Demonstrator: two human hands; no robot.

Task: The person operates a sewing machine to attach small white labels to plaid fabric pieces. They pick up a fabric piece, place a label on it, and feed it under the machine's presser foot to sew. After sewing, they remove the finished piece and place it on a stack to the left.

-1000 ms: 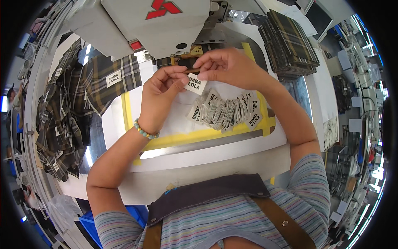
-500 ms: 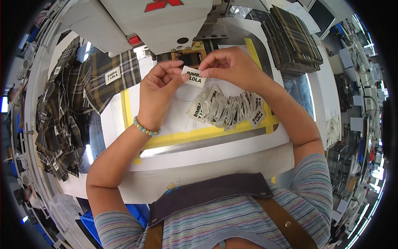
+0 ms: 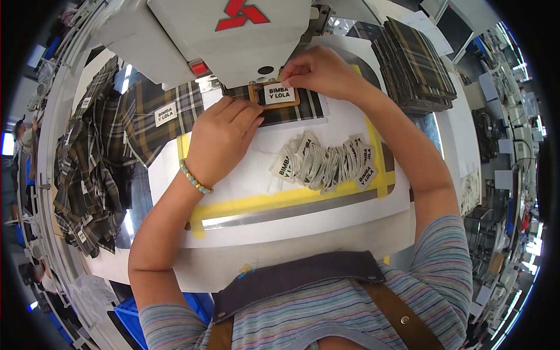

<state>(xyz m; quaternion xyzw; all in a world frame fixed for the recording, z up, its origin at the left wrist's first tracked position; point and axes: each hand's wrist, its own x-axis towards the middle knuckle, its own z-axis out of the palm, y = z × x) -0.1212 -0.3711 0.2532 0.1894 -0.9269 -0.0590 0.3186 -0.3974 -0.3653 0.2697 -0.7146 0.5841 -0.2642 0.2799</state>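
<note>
A white cloth label (image 3: 279, 93) with dark lettering lies inside a small wooden-coloured frame (image 3: 290, 105) beneath the sewing machine head (image 3: 251, 52). Under the frame, a dark plaid fabric piece (image 3: 309, 108) shows. My right hand (image 3: 318, 73) pinches the label's upper right corner. At the frame's left edge, my left hand (image 3: 224, 128) is curled, its fingers pressed together and the tips resting by the lower left corner; what they grip, if anything, is hidden. Just nearer to me, a fanned row of similar labels (image 3: 324, 166) lies on the white work surface.
Plaid pieces (image 3: 90, 169) with labels on them are heaped at the left, one (image 3: 181, 105) reaching toward the machine. A tall stack of plaid pieces (image 3: 414, 64) stands at the back right. Yellow tape (image 3: 251, 199) borders the white sheet. A blue bin (image 3: 131, 318) sits low at the left.
Both hands have moved away from me with the label, which was held up between them and now lies in the frame. My left hand has turned palm down.
</note>
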